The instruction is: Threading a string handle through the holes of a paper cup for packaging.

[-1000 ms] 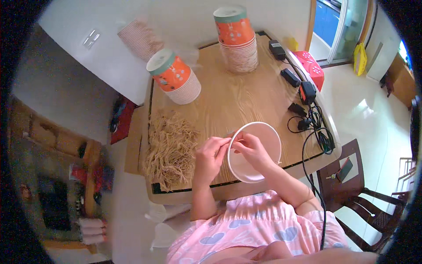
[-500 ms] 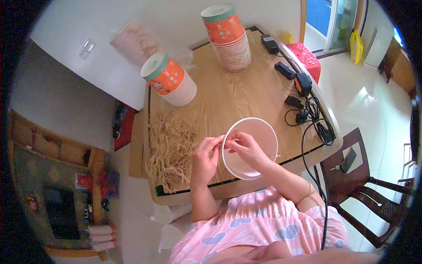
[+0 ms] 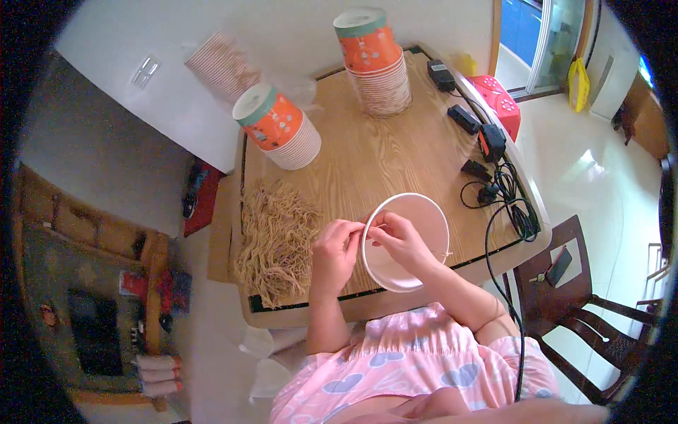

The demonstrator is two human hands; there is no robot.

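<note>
A white-lined paper bucket (image 3: 426, 263) is tilted with its mouth toward me, over the front edge of the table. My left hand (image 3: 335, 249) is outside its left rim, fingers pinched together there. Reaching into the mouth, my right hand (image 3: 400, 237) has its fingertips closed against the same stretch of rim from inside. Anything small between the fingertips is too hidden to make out. A short end of twine (image 3: 443, 254) pokes out at the bucket's right side. Left of my hands lies a loose heap of tan twine pieces (image 3: 277, 244).
Two stacks of orange and green paper buckets, a nearer one (image 3: 272, 124) and a farther one (image 3: 371, 53), stand at the back. Black adapters and a coiled cable (image 3: 518, 212) line the right edge. A dark chair (image 3: 558, 275) holds a phone. A red stool (image 3: 496, 102) stands behind.
The view has shifted slightly. Both hands stay at the bucket's left rim, with only small finger movement.
</note>
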